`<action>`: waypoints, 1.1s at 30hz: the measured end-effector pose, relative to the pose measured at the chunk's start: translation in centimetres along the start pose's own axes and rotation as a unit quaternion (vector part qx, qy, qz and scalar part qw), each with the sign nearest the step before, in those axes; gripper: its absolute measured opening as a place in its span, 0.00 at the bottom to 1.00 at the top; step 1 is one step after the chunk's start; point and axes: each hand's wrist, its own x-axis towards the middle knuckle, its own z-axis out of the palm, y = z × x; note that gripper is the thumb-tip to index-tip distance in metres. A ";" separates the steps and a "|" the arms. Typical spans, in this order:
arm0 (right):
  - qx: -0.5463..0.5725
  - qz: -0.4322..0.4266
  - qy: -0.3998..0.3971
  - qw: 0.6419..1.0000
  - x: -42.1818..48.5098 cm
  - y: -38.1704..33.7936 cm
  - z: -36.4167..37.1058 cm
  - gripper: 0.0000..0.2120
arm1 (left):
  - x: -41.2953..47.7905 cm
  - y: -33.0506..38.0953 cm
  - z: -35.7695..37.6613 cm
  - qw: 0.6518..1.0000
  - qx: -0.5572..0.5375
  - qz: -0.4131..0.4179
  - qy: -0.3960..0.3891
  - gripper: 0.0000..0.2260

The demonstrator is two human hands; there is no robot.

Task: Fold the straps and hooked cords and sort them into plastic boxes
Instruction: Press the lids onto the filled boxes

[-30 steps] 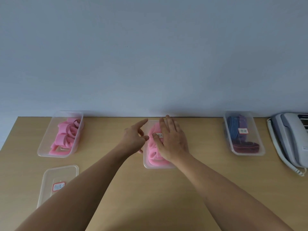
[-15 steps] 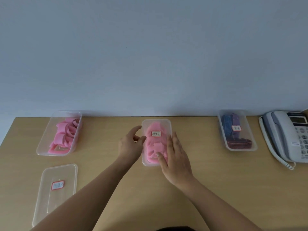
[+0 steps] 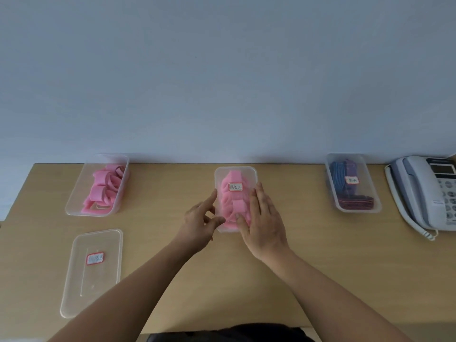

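The lidded box (image 3: pixel 235 175) of pink straps (image 3: pixel 230 206) sits on the middle of the tabletop (image 3: pixel 308 243). The right hand (image 3: pixel 264 223) lies flat on it with straight fingers, and the left hand (image 3: pixel 199 225) touches its side with loose fingers, gripping nothing. It seems best to press evenly all round the rim.

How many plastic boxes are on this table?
3: an open box of pink straps far left, a lidded middle box, a lidded right box. The flat piece near left looks like a loose lid.
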 end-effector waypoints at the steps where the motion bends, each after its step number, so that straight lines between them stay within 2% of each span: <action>1: 0.003 0.002 -0.006 1.000 0.0 0.0 -0.1 0.40 | 0.0 0.0 -0.1 0.999 0.034 0.021 0.010 0.32; 3: 0.016 0.000 -0.023 1.000 0.0 0.1 -0.1 0.41 | 0.2 -0.2 -0.4 0.995 0.074 0.063 0.013 0.33; 5: 0.026 -0.013 -0.045 0.999 0.0 0.4 -0.3 0.45 | 0.3 -0.4 -1.0 0.992 0.092 0.088 -0.023 0.36; 8: 0.019 -0.030 -0.074 0.997 0.0 0.7 -0.6 0.49 | 0.5 -0.9 -1.9 0.982 0.149 0.075 -0.093 0.46; 10: 0.013 -0.029 -0.074 0.997 0.1 0.6 -0.7 0.51 | 0.6 -1.2 -2.1 0.972 0.197 0.078 -0.104 0.49; 17: -0.031 0.001 -0.082 0.996 2.0 -0.1 -1.9 0.55 | 2.0 -0.1 -1.9 0.961 0.258 0.075 -0.065 0.47; 24: -0.015 0.032 -0.082 0.996 4.4 -1.1 -3.1 0.54 | 2.0 1.1 -1.6 0.974 0.218 0.054 -0.024 0.39; 26: -0.009 0.043 -0.070 0.997 4.3 -1.6 -3.2 0.52 | 1.7 1.1 -1.9 0.976 0.210 0.046 -0.020 0.37; 28: -0.016 0.020 -0.017 1.000 3.7 -2.4 -3.4 0.46 | 1.3 0.9 -2.2 0.981 0.189 0.039 0.008 0.32; 31: 0.028 -0.073 0.124 0.989 2.5 -4.5 -2.9 0.28 | 0.2 0.1 -3.2 0.983 0.167 0.036 0.068 0.24; 33: 0.063 -0.110 0.179 0.976 1.5 -6.3 -1.9 0.20 | -0.9 -1.0 -4.5 0.978 0.175 0.036 0.104 0.20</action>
